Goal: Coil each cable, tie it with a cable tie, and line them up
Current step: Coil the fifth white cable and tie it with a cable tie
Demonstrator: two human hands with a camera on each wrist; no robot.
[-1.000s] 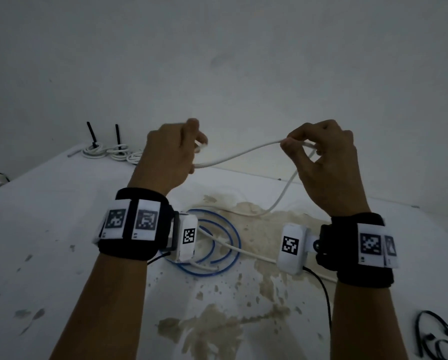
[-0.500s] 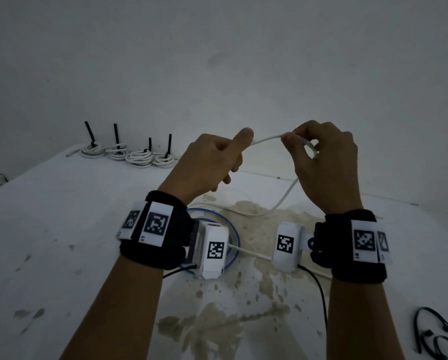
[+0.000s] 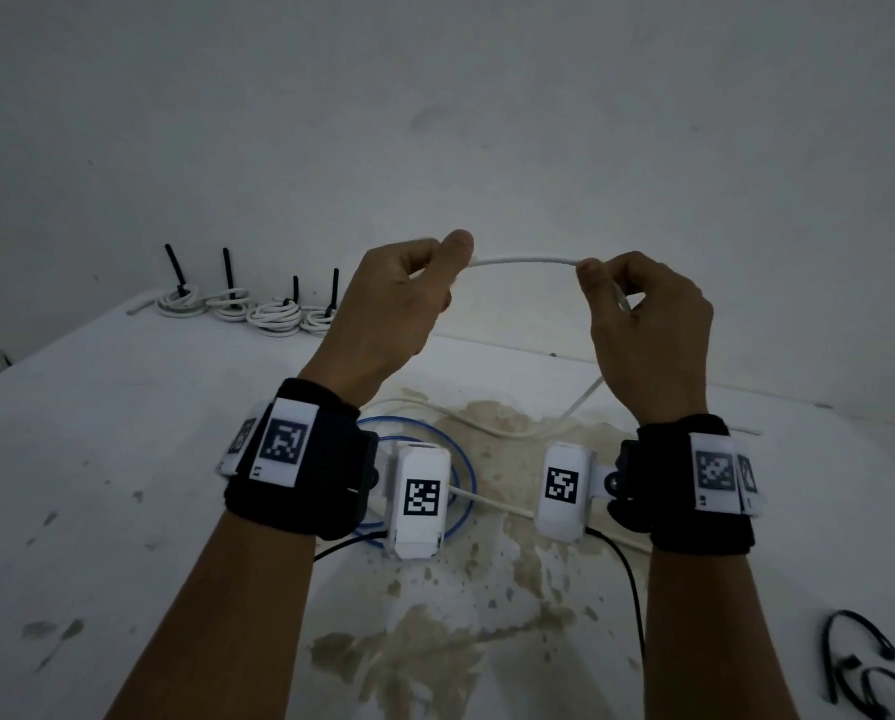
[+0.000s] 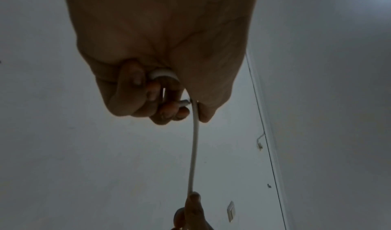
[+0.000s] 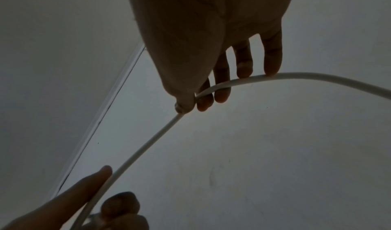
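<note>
Both hands are raised above the table and hold one white cable (image 3: 523,261) stretched in a shallow arc between them. My left hand (image 3: 409,293) grips one end, with a small loop (image 4: 162,73) and the plug tip curled inside the fingers. My right hand (image 3: 637,304) pinches the cable between thumb and forefinger (image 5: 186,103); from there the cable hangs down to the table (image 3: 565,418). A blue cable (image 3: 463,475) lies in loose rings under my left wrist. Several tied white coils (image 3: 274,317) with upright black ties stand in a row at the far left.
The white table (image 3: 123,459) has brown stains in its middle (image 3: 513,459). Loose black cable ties (image 3: 861,662) lie at the near right corner. The table's far edge meets a plain wall (image 3: 435,122).
My left hand moved right toward the right hand, then drew back left and up, leaving a short arc of cable between the hands. The row of tied coils came into view.
</note>
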